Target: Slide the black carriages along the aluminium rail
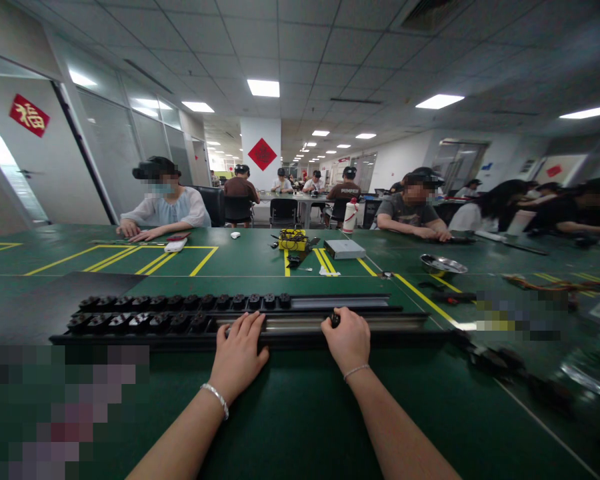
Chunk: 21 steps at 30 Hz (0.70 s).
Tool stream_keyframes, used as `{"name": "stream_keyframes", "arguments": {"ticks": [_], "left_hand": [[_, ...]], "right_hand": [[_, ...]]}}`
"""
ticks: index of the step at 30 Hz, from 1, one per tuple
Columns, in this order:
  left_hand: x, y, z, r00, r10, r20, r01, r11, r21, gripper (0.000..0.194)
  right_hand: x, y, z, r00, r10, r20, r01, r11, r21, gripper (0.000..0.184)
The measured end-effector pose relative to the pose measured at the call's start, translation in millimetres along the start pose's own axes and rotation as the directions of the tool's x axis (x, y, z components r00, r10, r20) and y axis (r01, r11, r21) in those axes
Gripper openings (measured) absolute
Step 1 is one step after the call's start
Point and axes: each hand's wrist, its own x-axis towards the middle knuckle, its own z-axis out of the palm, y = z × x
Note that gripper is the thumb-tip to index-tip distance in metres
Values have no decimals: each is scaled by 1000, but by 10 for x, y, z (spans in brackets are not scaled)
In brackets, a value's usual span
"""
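Across the table before me lie two long black rails with metal channels, the near rail (295,325) and the far rail (340,303). Several black knob-like modules (140,320) sit in a row on the left part of the near one, and another row (180,301) fills much of the far one. My left hand (240,347) lies across the near rail, just right of its last module, fingers stretched out and thumb apart. Over the same rail, farther right, my right hand (349,339) is closed around a small black knob-like piece (335,320), mostly hidden by the fingers.
Beyond the rails are a yellow box with black cables (293,240), a grey metal case (345,249) and a white bottle (351,217). A metal bowl (443,264) and black parts (495,360) lie to the right. Several people sit around the tables.
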Motion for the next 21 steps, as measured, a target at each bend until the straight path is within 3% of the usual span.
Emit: {"name": "stream_keyframes", "arguments": {"ticks": [21], "left_hand": [[-3, -20, 35, 999, 15, -30, -15, 1000, 8, 54]], "right_hand": [[0, 14, -10, 1000, 8, 8, -8, 1000, 9, 20]]}}
